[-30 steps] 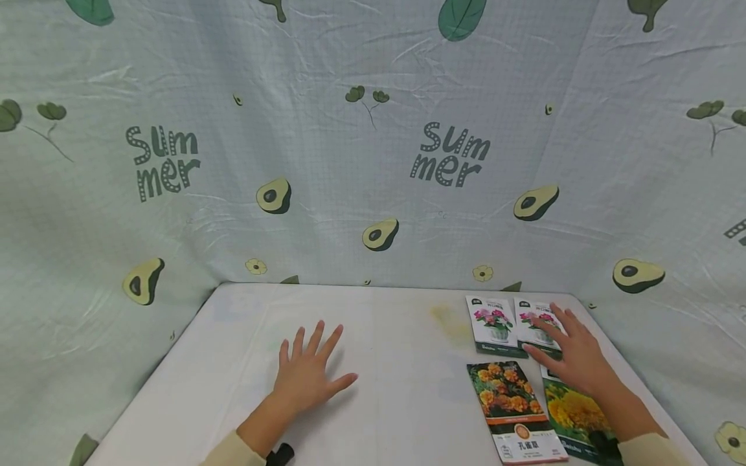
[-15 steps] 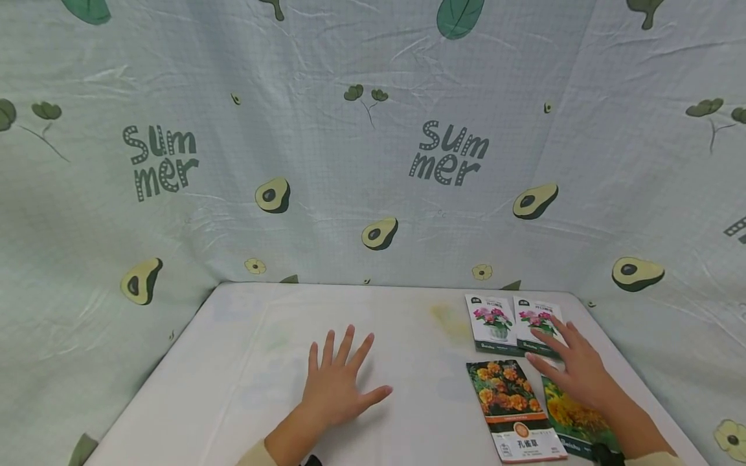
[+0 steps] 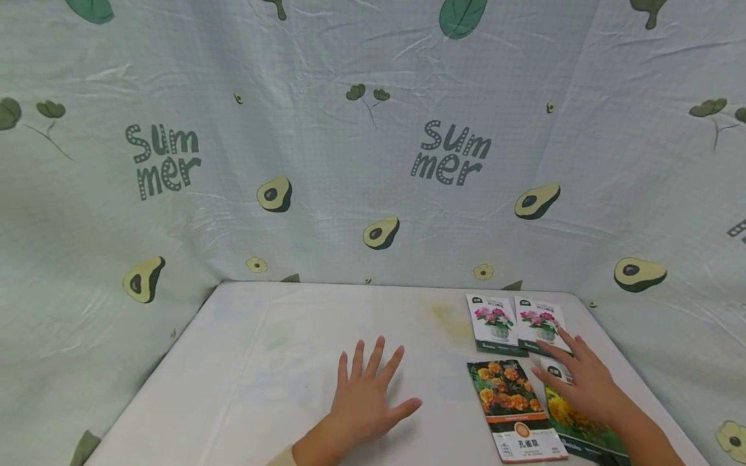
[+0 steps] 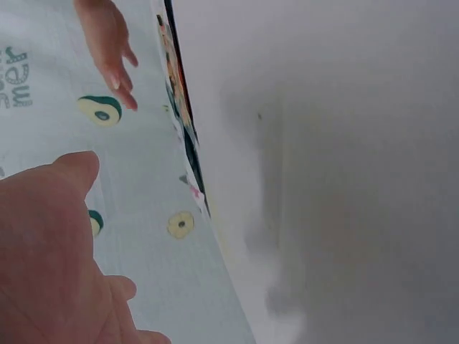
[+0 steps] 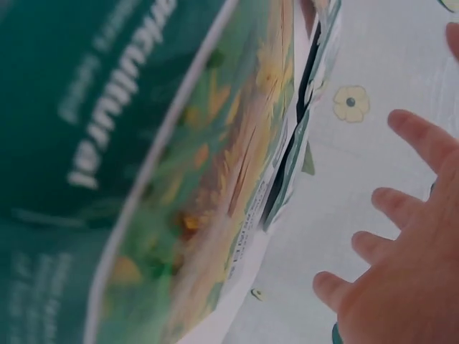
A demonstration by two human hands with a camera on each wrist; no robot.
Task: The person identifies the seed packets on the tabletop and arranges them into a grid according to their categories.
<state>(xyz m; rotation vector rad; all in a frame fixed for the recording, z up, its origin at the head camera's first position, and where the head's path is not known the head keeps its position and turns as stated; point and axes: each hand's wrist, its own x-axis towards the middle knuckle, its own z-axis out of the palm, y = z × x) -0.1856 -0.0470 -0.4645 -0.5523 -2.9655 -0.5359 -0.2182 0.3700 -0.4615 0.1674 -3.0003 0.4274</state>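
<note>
My left hand (image 3: 364, 404) hovers over the middle of the white table, fingers straight and spread, holding nothing; its shadow falls on the tabletop in the left wrist view. To the right, my right hand (image 3: 588, 378) is held over the seed packets, fingers apart and gripping nothing. Beneath it lies a yellow-flower packet (image 3: 583, 427), partly hidden by the hand and forearm. Left of that packet is an orange marigold packet (image 3: 513, 408). Behind them lie two pink-flower packets, a left one (image 3: 494, 320) and a right one (image 3: 536, 317), the latter nearest my right fingertips.
The white table (image 3: 280, 343) ends at a hanging light curtain (image 3: 326, 149) printed with avocados, leaves and the word "summer". The curtain also hangs along the left and right sides. A faint yellowish stain (image 3: 451, 321) marks the tabletop left of the packets.
My left hand has moved right across the table and a little nearer to me. The right hand has drawn back slightly, uncovering more of the right pink-flower packet. The packets lie where they were.
</note>
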